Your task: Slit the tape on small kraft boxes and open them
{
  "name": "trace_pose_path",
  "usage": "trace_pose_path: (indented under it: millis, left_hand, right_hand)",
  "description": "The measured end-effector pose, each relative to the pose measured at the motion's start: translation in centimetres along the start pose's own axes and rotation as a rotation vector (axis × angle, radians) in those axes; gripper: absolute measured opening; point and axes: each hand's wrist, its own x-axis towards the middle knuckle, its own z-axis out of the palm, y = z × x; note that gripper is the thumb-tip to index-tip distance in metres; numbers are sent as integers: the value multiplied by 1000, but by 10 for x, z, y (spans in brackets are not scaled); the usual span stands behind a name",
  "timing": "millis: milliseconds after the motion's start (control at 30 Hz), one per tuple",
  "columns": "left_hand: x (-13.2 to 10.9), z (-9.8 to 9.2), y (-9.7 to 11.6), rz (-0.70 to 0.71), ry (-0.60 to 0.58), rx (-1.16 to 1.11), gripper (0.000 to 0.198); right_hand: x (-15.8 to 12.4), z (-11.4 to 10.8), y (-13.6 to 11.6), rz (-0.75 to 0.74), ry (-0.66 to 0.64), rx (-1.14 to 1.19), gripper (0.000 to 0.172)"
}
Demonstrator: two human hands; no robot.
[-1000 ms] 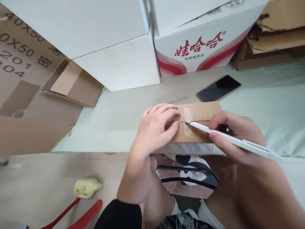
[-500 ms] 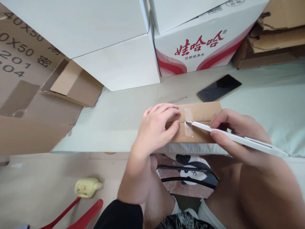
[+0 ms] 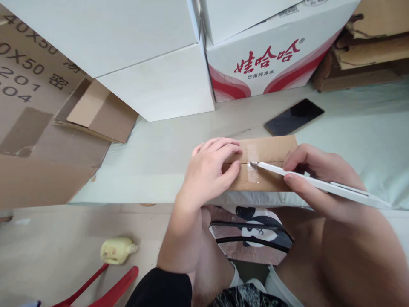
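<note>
A small brown cardboard box (image 3: 271, 147) lies near the front edge of the pale green surface. Clear tape (image 3: 252, 175) crosses the seam between its flaps. My left hand (image 3: 212, 168) is wrapped over the box's left end, thumb on the near flap and fingers on the far one. In my right hand (image 3: 315, 170) is a slim white utility knife (image 3: 306, 181), pinched between thumb and fingers. Its blade tip touches the tape at the seam, or is just above it; I cannot tell which. My right hand partly hides the box's right end.
A black phone (image 3: 295, 117) lies beyond the box. White cartons (image 3: 159, 85) and a red-and-white carton (image 3: 265, 68) stand behind. Large brown boxes (image 3: 64, 140) are at the left, more cardboard (image 3: 370, 55) at far right. A yellow bottle (image 3: 116, 250) sits on the floor.
My right hand and the knife have shifted slightly to the right, the blade tip still by the tape. My left hand and the box stay in place.
</note>
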Motion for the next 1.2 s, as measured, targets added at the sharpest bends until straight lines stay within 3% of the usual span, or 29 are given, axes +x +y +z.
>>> trace_pose_path:
  millis: [1200]
  left_hand:
    - [-1, 1, -2, 9, 21, -2, 21]
  right_hand:
    - [5, -14, -7, -33, -6, -53, 17]
